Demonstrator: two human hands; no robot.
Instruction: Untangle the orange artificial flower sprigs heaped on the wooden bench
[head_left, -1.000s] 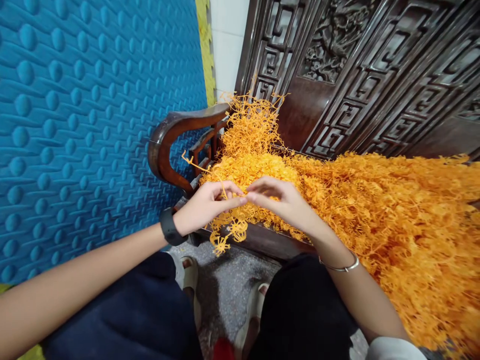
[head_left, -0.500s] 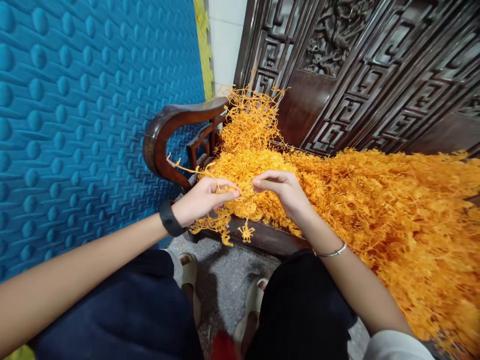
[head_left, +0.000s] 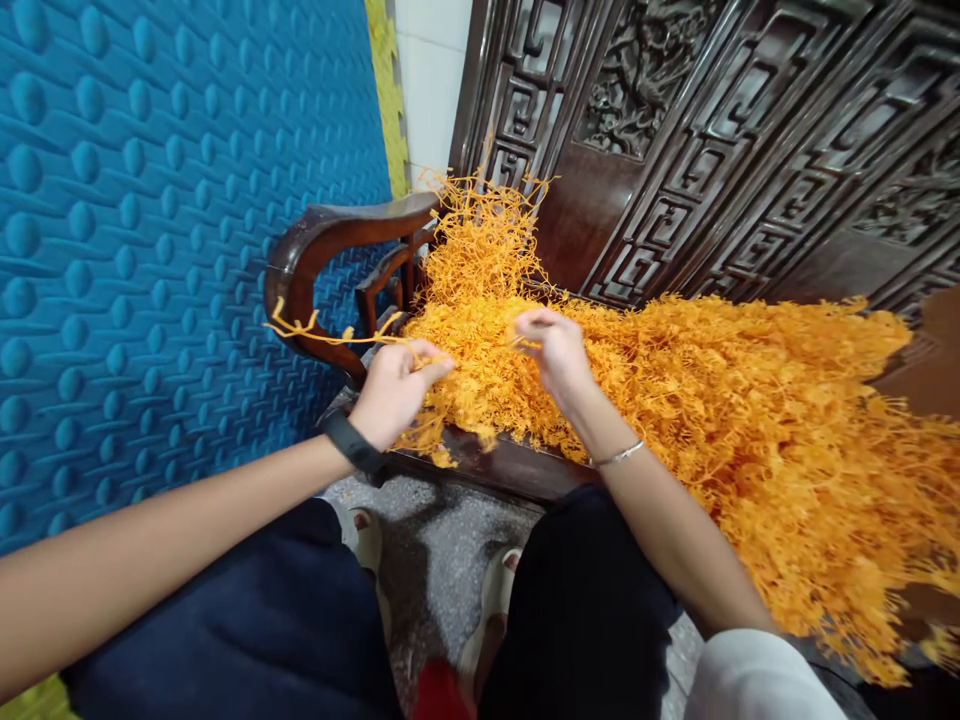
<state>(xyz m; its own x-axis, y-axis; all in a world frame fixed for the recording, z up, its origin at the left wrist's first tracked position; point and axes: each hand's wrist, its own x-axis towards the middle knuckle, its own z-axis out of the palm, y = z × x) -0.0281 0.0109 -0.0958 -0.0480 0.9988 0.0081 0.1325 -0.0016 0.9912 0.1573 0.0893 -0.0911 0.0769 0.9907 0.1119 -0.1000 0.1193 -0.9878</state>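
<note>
My left hand [head_left: 394, 392] has its thumb and fingers closed on a thin orange plastic stem [head_left: 326, 338]. The stem's knobbly, branched end sticks out leftward past the wooden armrest. To its right, my right hand [head_left: 559, 360] is curled with fingertips pinched together, apart from the left. Its fingers are slightly blurred, and whatever they hold cannot be made out against the orange behind. Both hands are over a large heap of orange branched plastic pieces [head_left: 765, 400], spread along a dark wooden bench. Some pieces hang over the bench's front edge [head_left: 517, 468].
A curved armrest [head_left: 281, 275] closes off the bench's left end. Behind the heap rises a carved wooden backrest [head_left: 600, 190]. Blue bumpy foam matting [head_left: 150, 250] lies to the left. Brown cardboard [head_left: 930, 350] shows at far right. My sandalled feet rest on speckled floor below.
My right hand has moved up and turned, its fingers curling in more. The stem in my left hand now reaches further left. The view has shifted slightly to the right.
</note>
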